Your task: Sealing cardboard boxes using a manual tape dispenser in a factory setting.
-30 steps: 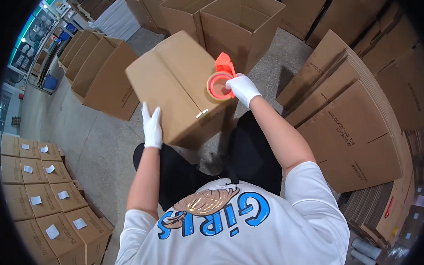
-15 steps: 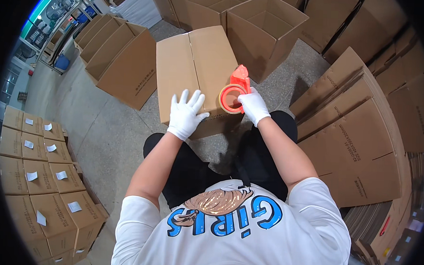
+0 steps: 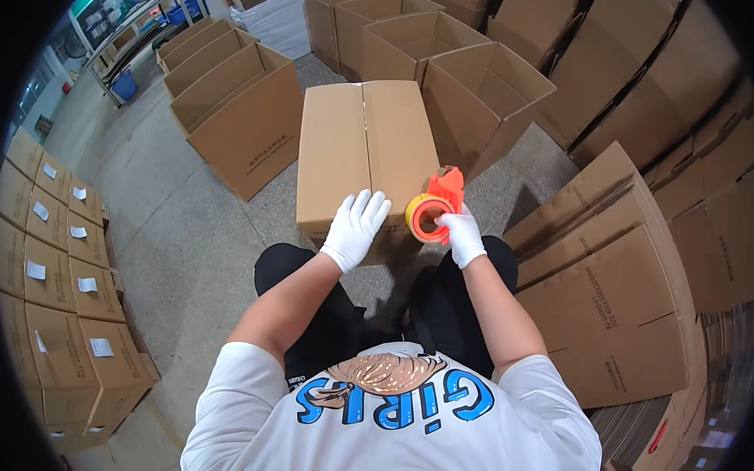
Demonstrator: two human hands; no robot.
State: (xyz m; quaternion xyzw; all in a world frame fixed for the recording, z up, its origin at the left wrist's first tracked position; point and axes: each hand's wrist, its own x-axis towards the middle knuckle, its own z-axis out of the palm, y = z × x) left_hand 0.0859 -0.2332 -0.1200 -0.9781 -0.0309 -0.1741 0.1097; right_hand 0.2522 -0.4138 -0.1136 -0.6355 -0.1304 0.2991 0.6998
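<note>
In front of my knees stands a brown cardboard box (image 3: 334, 145), its two top flaps folded down and meeting at a seam that runs away from me. My left hand (image 3: 356, 230), in a white glove, lies with fingers stretched out over the near edge of the top, by the seam. White-gloved too, my right hand (image 3: 464, 238) grips an orange-red tape dispenser (image 3: 448, 185) with a roll of yellowish tape. The dispenser is at the box's near right corner; whether it touches the cardboard I cannot tell.
Open-topped boxes (image 3: 458, 104) stand just behind and right of this box, and more open boxes (image 3: 242, 137) to its left. Flattened cardboard sheets (image 3: 610, 288) lean at my right. Stacked boxes with white slips (image 3: 52, 247) line the left side.
My left hand has shifted slightly right toward the seam, with its fingers closer together. The dispenser stays in my right hand. The whole view has shifted, with the box appearing lower and farther right.
</note>
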